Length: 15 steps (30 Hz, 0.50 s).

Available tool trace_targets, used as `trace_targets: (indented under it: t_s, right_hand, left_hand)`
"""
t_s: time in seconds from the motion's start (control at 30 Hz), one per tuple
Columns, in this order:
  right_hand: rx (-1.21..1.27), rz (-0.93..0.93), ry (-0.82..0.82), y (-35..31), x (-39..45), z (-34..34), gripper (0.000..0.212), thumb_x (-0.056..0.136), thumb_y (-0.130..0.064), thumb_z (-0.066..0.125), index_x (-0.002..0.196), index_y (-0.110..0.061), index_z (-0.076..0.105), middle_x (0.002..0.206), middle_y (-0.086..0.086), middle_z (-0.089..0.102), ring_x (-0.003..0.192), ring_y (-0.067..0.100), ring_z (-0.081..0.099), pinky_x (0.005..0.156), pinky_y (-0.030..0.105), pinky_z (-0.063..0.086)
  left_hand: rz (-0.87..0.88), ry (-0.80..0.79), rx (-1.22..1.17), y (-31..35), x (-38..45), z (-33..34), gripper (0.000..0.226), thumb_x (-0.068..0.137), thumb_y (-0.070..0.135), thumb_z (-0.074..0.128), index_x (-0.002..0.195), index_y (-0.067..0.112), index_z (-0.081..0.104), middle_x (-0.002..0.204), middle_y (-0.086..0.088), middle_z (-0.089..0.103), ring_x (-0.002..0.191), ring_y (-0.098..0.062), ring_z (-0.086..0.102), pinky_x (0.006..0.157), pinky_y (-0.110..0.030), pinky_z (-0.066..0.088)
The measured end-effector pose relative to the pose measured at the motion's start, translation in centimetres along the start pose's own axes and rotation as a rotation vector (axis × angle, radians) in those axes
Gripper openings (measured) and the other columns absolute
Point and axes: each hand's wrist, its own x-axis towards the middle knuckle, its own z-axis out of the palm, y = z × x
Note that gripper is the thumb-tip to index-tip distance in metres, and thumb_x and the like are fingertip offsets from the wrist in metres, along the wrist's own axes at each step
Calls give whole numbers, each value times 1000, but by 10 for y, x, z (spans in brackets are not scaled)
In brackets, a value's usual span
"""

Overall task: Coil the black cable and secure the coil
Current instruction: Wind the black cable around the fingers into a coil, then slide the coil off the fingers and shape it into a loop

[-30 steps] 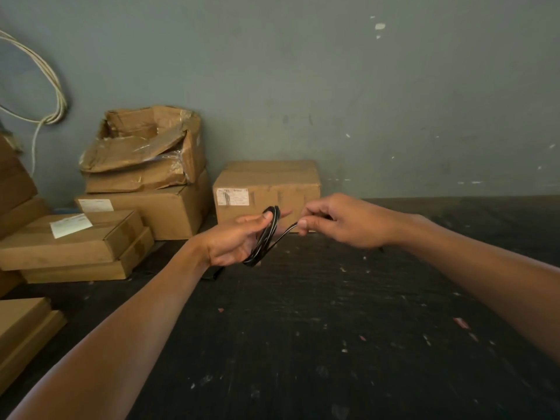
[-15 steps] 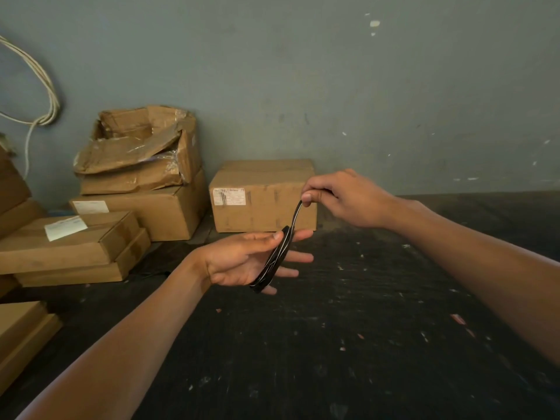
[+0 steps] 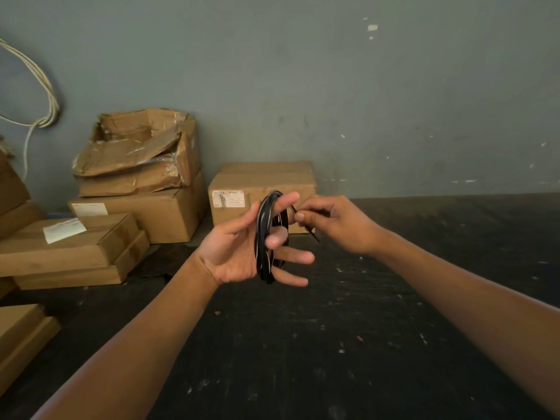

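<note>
Since half a second ago, my right hand [image 3: 330, 225] dropped beside the coil, pinching the black cable [image 3: 268, 237] tail. Coil sat mid-frame, looped round my left hand [image 3: 242, 247], fingers spread to keep its shape for tucking.

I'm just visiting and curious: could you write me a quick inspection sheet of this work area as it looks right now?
Surface: dark floor, scuffed and speckled.
Job's things: black cable coiled around the left hand's fingers.
Clutter: cardboard boxes stacked at left; single box behind the hands.
Grippers: left hand open, fingers spread inside the coil; right hand pinches the loose end.
Cables: pale cord looped on the wall.
Surroundings: grey wall, chipped paint.
</note>
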Motion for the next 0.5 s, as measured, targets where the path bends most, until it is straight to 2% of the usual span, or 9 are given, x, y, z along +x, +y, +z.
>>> trace_targets:
  t_s: [0.1, 0.2, 0.27, 0.3, 0.4, 0.5]
  right_hand:
    - [246, 69, 17, -7, -2, 11, 13, 95, -14, 60, 93, -19, 72, 77, -2, 65, 65, 2, 56, 62, 17, 47]
    - [472, 109, 47, -12, -2, 20, 10, 91, -11, 60, 93, -8, 70, 83, 12, 63, 68, 13, 52, 66, 26, 43]
    - [604, 113, 79, -14, -1, 27, 15, 86, -14, 63, 95, -4, 68, 95, 22, 61, 80, 27, 52, 77, 36, 43]
    - [672, 117, 100, -14, -1, 29, 15, 83, -14, 63, 95, -4, 68, 93, 22, 63, 82, 28, 55, 79, 35, 45]
    - [850, 121, 154, -15, 0, 32, 8, 83, -6, 64, 92, -7, 65, 79, 5, 70, 70, 12, 64, 62, 21, 52]
    - [888, 119, 189, -16, 0, 35, 15, 80, -10, 66, 94, -6, 64, 82, 5, 67, 70, 12, 61, 61, 23, 50]
  left_hand:
    - [90, 59, -51, 2, 0, 2, 46, 104, 38, 39, 145, 20, 46, 74, -3, 60, 91, -24, 66, 105, -79, 4]
    - [183, 91, -100, 6, 1, 6, 41, 103, 34, 42, 137, 15, 54, 64, 3, 42, 65, -14, 56, 106, -76, 22]
    - [233, 121, -149, 8, 3, 10, 39, 103, 32, 41, 132, 10, 57, 64, 3, 39, 60, -12, 43, 104, -69, 35]
    - [252, 138, -169, 9, 3, 11, 38, 104, 32, 39, 128, 9, 58, 63, 2, 39, 59, -11, 40, 102, -64, 40]
    - [309, 173, -218, 10, 5, 12, 39, 104, 34, 35, 116, 9, 62, 59, 4, 36, 55, -10, 35, 89, -45, 47]
    - [385, 203, -270, 10, 7, 13, 32, 103, 33, 34, 102, 12, 58, 56, 7, 31, 51, -9, 30, 75, -32, 43]
